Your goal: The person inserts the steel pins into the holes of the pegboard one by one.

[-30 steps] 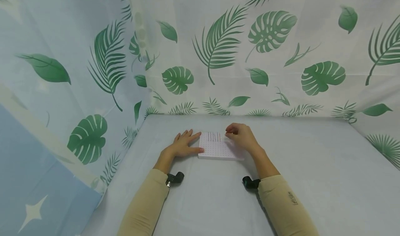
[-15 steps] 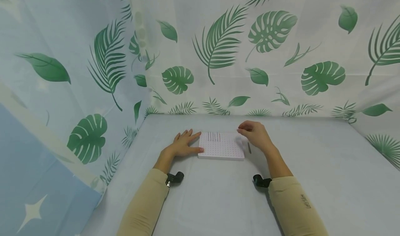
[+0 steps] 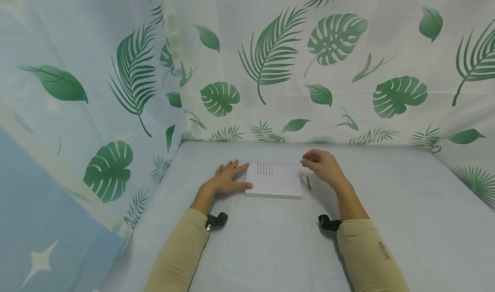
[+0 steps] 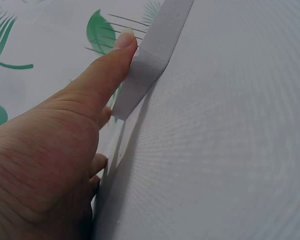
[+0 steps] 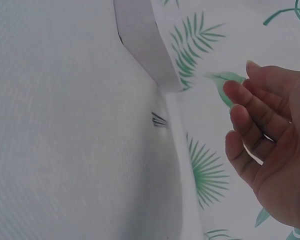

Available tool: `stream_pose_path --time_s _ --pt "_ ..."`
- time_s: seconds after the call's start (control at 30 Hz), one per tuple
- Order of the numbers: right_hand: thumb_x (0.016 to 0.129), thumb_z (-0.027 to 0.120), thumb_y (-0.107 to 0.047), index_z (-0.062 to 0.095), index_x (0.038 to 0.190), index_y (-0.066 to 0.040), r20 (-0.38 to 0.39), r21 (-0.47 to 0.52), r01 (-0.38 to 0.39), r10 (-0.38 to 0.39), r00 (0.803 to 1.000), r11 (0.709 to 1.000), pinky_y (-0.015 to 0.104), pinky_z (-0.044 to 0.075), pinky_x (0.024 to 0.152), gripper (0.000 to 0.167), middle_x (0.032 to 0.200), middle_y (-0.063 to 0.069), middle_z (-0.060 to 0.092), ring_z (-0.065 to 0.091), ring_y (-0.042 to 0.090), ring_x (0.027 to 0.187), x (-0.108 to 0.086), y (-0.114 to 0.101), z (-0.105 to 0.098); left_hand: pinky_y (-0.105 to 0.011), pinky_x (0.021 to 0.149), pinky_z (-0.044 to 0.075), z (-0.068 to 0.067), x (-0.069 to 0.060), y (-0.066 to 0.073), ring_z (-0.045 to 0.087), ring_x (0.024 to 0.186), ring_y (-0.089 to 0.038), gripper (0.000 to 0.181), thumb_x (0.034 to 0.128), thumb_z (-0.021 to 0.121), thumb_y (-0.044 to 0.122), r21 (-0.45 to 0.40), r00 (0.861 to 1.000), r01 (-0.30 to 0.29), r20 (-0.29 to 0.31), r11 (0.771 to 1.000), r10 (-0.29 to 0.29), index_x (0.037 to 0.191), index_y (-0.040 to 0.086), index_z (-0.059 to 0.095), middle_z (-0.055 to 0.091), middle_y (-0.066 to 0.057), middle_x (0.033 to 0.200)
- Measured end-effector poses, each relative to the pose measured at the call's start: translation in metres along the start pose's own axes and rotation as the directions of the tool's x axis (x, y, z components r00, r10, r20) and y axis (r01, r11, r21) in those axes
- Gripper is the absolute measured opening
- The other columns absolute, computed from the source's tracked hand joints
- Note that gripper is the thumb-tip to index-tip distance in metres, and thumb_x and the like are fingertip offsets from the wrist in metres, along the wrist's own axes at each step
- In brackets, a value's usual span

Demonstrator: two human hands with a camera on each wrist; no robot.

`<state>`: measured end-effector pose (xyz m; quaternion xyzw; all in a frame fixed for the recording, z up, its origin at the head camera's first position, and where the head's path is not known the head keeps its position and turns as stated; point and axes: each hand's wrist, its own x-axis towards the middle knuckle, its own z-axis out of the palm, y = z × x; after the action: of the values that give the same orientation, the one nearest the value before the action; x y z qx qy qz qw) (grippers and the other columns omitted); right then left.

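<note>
A white board (image 3: 274, 186) dotted with a grid of small holes lies flat on the table. Several thin dark pins (image 3: 265, 169) stand in a row toward its far left part; some of these pins (image 4: 127, 20) also show in the left wrist view. My left hand (image 3: 226, 180) has its fingers spread at the board's left side, the thumb resting on the board's edge. Past the board's right edge hovers my right hand (image 3: 322, 165), fingers loosely bent. In the right wrist view, nothing shows between this hand's (image 5: 280, 130) thumb and fingertips.
A small bundle of dark pins (image 3: 308, 182) lies on the table just right of the board, near the right hand. The pale table (image 3: 263, 249) meets leaf-printed curtains (image 3: 340, 111) at the back and left.
My right hand has moved right, from over the board near the pins to beyond its right edge, uncovering the loose bundle. My left hand has stayed in place.
</note>
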<state>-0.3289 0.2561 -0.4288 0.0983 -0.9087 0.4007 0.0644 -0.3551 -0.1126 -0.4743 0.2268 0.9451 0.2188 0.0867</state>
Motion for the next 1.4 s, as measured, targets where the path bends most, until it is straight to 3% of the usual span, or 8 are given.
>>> stream_pose_path --time_s 0.33,0.57,0.7,1.03,1.4 --pt "0.099 0.070 -0.019 0.071 0.117 0.001 0.051 -0.063 -0.096 0.099 0.994 0.993 0.034 0.054 0.077 0.027 0.105 0.017 0.074 0.066 0.028 0.094 -0.004 0.008 -0.008 -0.058 0.131 -0.001 0.001 0.000 0.000 0.005 0.163 -0.035 0.096 0.0863 0.061 0.079 0.003 1.000 0.003 -0.001 1.000 -0.003 0.165 0.034 0.029 0.013 -0.013 0.175" --pt "0.092 0.073 -0.014 0.072 0.111 0.002 0.172 -0.136 -0.185 0.207 0.963 0.973 0.037 0.051 0.078 0.025 0.104 0.015 0.074 0.063 0.027 0.093 -0.006 0.009 -0.012 -0.058 0.131 -0.001 0.000 -0.001 0.001 0.006 0.163 -0.036 0.096 0.0859 0.061 0.079 -0.001 1.000 0.002 -0.009 1.000 -0.002 0.165 0.033 0.031 0.015 -0.014 0.175" --pt "0.093 0.071 -0.014 0.073 0.109 0.000 0.202 -0.168 -0.209 0.242 0.949 0.963 0.037 0.051 0.079 0.021 0.105 0.014 0.073 0.062 0.027 0.094 -0.006 0.011 -0.010 -0.058 0.131 0.000 0.000 0.000 0.001 0.006 0.163 -0.036 0.096 0.0861 0.061 0.079 0.001 1.000 0.003 -0.011 1.000 -0.003 0.165 0.033 0.031 0.015 -0.014 0.175" --pt "0.090 0.075 -0.012 0.076 0.096 -0.002 0.229 -0.188 -0.200 0.241 0.943 0.962 0.031 0.048 0.071 0.012 0.092 0.010 0.072 0.060 0.023 0.085 -0.005 0.013 -0.005 -0.058 0.131 0.000 -0.001 -0.001 0.002 0.006 0.163 -0.035 0.095 0.0864 0.062 0.078 0.016 1.000 0.010 -0.009 1.000 -0.010 0.165 0.034 0.030 0.015 -0.013 0.175" --pt "0.088 0.072 -0.009 0.075 0.093 -0.002 0.218 -0.191 -0.185 0.226 0.949 0.964 0.031 0.047 0.068 0.009 0.089 0.009 0.070 0.059 0.022 0.083 -0.005 0.013 -0.002 -0.059 0.130 0.000 -0.001 -0.001 0.002 0.006 0.163 -0.035 0.095 0.0871 0.062 0.077 0.016 1.000 0.005 -0.006 1.000 -0.005 0.165 0.033 0.030 0.015 -0.014 0.175"
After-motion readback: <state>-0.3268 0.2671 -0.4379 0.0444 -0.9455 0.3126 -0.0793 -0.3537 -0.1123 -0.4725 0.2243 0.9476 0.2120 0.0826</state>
